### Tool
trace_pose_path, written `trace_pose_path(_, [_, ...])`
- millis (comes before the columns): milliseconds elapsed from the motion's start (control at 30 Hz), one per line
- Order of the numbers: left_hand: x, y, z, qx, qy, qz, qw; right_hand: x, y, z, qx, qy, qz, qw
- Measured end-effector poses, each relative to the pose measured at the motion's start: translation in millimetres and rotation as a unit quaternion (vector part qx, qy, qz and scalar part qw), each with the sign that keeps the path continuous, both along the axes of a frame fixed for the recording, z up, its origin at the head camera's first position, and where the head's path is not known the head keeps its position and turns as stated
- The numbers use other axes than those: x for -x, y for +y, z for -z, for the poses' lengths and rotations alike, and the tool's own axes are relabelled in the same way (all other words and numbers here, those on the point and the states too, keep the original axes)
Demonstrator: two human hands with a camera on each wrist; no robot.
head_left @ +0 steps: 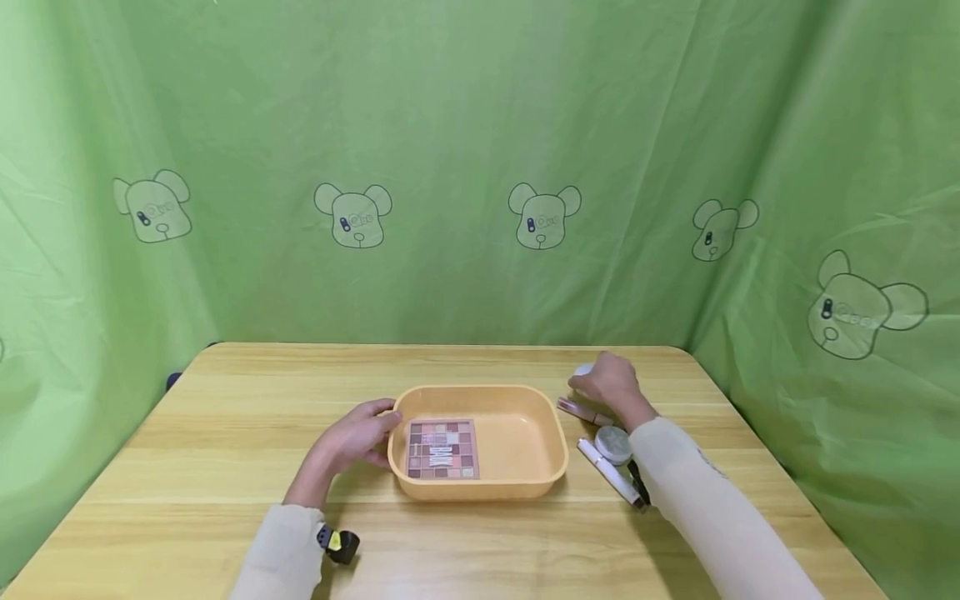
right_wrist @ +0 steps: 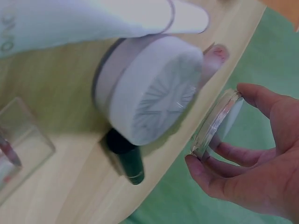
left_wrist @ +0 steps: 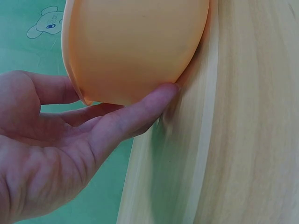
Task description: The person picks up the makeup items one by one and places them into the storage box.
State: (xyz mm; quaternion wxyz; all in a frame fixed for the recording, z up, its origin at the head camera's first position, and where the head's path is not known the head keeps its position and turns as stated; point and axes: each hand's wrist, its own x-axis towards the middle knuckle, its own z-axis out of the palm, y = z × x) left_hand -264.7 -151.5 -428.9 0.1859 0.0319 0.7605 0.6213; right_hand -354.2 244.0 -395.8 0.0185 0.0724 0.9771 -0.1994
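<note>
While the left hand (head_left: 362, 435) grips an orange tray (head_left: 517, 437), the right hand (head_left: 612, 385) pinches a round, silvery-rimmed disc (right_wrist: 216, 123) between thumb and fingers, near the far right corner of the tabletop (head_left: 225, 450).

A wood-grain table (head_left: 202, 442) bears an orange basin (head_left: 517, 446) and cosmetics (head_left: 613, 445).

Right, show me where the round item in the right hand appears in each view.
Head: the round item is right of centre, a pale edge at the right hand.
Left wrist: not in it.
Right wrist: the round item is right of centre, between thumb and fingertips.
Shared landmark: the wooden table, visible in all three.
</note>
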Motion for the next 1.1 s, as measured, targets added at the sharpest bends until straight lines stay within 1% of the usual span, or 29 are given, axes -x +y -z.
trace_pose_path(233, [0.8, 0, 0.3, 0.001, 0.000, 0.000, 1.0000, -3.0, -14, -12.6, -0.004, 0.031, -0.029, 0.999])
trace_pose_path(500, [0.0, 1, 0.1, 0.004, 0.000, -0.004, 1.0000, -8.3, -33, -24.1, 0.002, 0.037, -0.050, 0.998])
trace_pose_path(700, [0.2, 1, 0.4, 0.005, 0.002, -0.004, 1.0000, -13.0, -49, -29.6, -0.004, 0.069, -0.079, 0.994])
trace_pose_path(867, [0.8, 1, 1.2, 0.002, 0.004, -0.005, 1.0000, -21.1, -66, -34.2, 0.000, 0.089, -0.104, 0.991])
trace_pose_path(967, [1.4, 1, 1.7, 0.001, 0.004, -0.005, 1.0000, -26.5, -76, -35.7, 0.005, 0.089, -0.115, 0.989])
trace_pose_path(1100, [2.0, 1, 2.1, -0.002, 0.003, -0.003, 1.0000, -32.2, -88, -36.6, 0.007, 0.073, -0.123, 0.990])
